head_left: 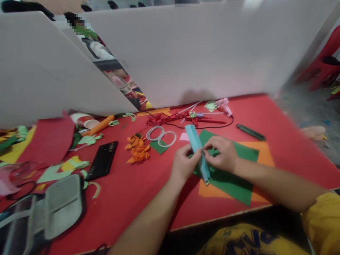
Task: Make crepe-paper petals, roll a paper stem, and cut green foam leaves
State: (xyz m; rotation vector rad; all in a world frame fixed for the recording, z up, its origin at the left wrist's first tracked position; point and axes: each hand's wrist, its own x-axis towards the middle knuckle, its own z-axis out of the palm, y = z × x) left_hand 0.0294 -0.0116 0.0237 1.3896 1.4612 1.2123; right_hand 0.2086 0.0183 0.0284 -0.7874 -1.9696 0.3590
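The left grip [186, 160] and right grip [221, 154] are both pinching the blue folded strip [196, 139] near its middle, fingertips almost meeting along its edge. The strip is slanting between them, its far end rising beyond the left grip, its near end hanging over the green sheet [240, 184] on the bench [148, 198]. It is looking light, thin and easily creased, probably paper, so light pinches on the folded edges, close to mid-length, are likely suiting it best.
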